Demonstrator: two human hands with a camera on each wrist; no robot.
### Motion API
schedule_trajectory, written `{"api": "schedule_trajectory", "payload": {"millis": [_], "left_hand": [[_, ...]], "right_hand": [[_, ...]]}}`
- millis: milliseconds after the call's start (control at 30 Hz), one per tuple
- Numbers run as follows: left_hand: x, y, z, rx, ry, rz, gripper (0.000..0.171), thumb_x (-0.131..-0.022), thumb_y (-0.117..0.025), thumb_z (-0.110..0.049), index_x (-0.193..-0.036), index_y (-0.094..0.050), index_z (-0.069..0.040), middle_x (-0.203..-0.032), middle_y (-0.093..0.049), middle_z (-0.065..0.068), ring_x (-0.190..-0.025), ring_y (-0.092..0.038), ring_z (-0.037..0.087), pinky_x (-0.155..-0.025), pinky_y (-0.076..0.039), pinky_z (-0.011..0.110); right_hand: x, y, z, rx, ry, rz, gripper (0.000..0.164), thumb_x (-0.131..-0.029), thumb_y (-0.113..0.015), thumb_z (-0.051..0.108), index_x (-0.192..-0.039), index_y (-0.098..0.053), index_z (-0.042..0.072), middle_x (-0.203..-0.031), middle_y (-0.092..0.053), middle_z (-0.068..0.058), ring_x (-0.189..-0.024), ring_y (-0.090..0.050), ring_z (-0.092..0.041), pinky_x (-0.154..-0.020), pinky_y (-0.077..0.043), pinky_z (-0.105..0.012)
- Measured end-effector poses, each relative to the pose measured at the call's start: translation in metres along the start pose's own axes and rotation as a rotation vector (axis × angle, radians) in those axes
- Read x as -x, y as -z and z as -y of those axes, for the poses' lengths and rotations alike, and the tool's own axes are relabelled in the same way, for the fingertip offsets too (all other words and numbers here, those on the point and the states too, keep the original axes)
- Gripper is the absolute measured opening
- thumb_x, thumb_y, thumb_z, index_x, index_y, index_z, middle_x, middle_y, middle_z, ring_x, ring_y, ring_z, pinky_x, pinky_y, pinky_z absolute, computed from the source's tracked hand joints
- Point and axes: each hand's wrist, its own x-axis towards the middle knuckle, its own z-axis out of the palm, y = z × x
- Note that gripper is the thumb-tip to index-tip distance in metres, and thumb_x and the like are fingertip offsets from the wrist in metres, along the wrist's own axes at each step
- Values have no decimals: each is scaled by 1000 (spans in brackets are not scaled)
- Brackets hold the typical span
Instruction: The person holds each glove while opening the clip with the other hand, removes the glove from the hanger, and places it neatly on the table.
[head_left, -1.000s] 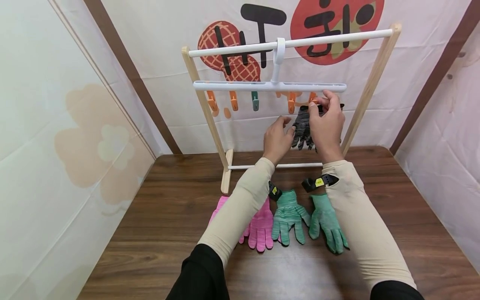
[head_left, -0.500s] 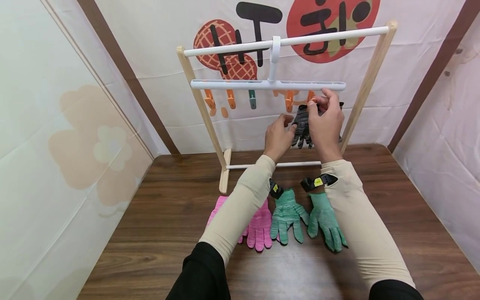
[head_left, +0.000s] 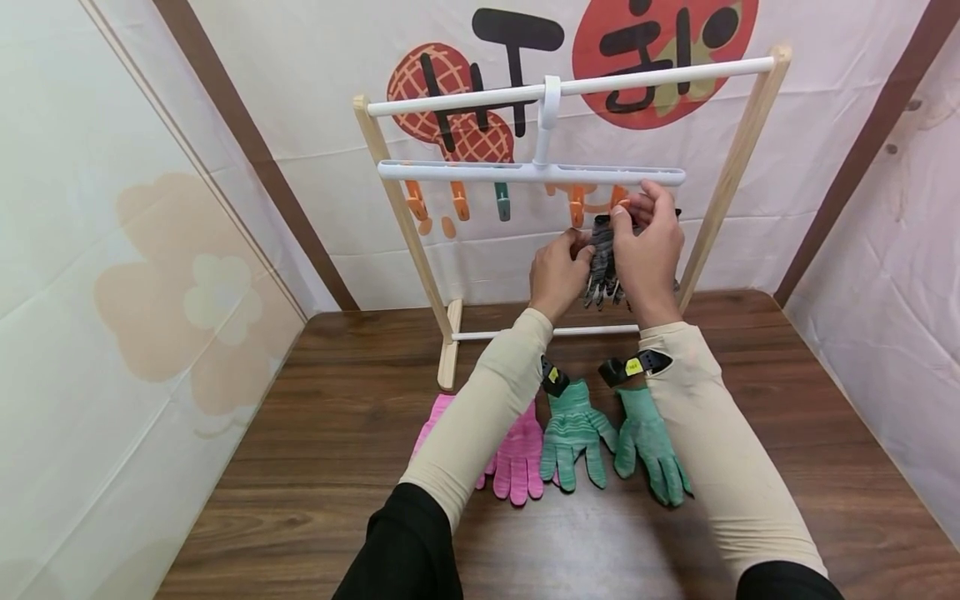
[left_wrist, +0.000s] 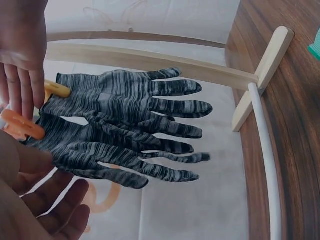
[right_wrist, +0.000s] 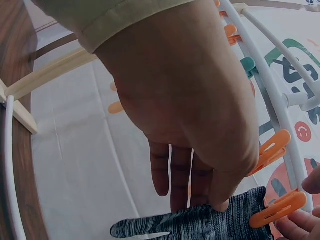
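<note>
Two black-and-grey striped gloves (left_wrist: 120, 95) hang by their cuffs from orange clothespins on a white hanger (head_left: 465, 172). My left hand (head_left: 557, 271) pinches the edge of the nearer glove (right_wrist: 227, 217) between thumb and fingers, just under its cuff. In the left wrist view, an orange clothespin (left_wrist: 22, 125) sits on that cuff and a yellower clothespin (left_wrist: 57, 89) on the other glove. My right hand (head_left: 652, 246) is higher, its fingertips holding the clothespin (right_wrist: 280, 209) of the nearer glove. In the head view, the right hand hides much of both gloves.
The hanger hooks over the top bar of a wood-and-white rack (head_left: 652, 79). Several other clothespins (head_left: 459, 200) hang to the left, one of them teal (head_left: 502, 202). Pink gloves (head_left: 517, 458) and two green gloves (head_left: 573, 433) lie on the wooden table (head_left: 300, 467).
My left hand's thumb and fingers have closed in on the glove's edge. The glove hangs slightly lower, its fingers gathered. My right hand stays at the clothespin.
</note>
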Motion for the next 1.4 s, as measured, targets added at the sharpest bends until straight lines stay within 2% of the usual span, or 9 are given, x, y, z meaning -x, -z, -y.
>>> {"api": "schedule_trajectory", "payload": {"millis": [233,433,733,967,1133,1400], "left_hand": [[0,1,-1,0,6,18,19,-102,-63,-22,-116,-72,-13,-97,-71,0,-87,-63,15,-76,-48,31],[1,1,-3,20,-15,53,19,-103,-62,-21,-115,-72,-11,-97,-70,1,-85,-62,15,-74,-47,29],[4,0,-4,32,-34,63,18,-103,-62,-20,-114,-72,-9,-100,-71,6,-86,-62,18,-76,-47,32],[5,0,-3,35,-13,42,17,-102,-63,-20,-112,-72,-10,-97,-71,4,-84,-61,15,-74,-47,30],[6,0,-3,55,-23,20,16,-102,-64,-22,-109,-71,-10,-92,-68,1,-80,-60,15,-72,-45,29],[8,2,1,77,-30,-4,17,-101,-66,-24,-109,-72,-10,-93,-69,2,-82,-60,16,-74,-46,29]], "right_hand": [[0,2,-2,51,-7,102,60,-104,-53,19,-158,-29,7,-138,-62,-9,-124,-60,-13,-105,-44,-27],[-3,3,0,25,-9,162,61,-108,-44,17,-162,-17,10,-144,-57,-13,-125,-59,-15,-101,-47,-29],[-7,5,0,26,-23,139,59,-107,-48,12,-160,-23,9,-125,-60,-11,-108,-60,-15,-89,-46,-24],[-8,5,-1,5,-14,119,58,-105,-54,12,-158,-30,9,-123,-63,-13,-110,-63,-17,-94,-49,-26],[-9,4,-1,-4,3,98,58,-104,-56,12,-157,-33,7,-121,-64,-14,-110,-64,-16,-97,-49,-27],[-8,4,0,-22,9,76,57,-103,-60,14,-155,-38,8,-120,-66,-14,-108,-65,-14,-96,-50,-27]]}}
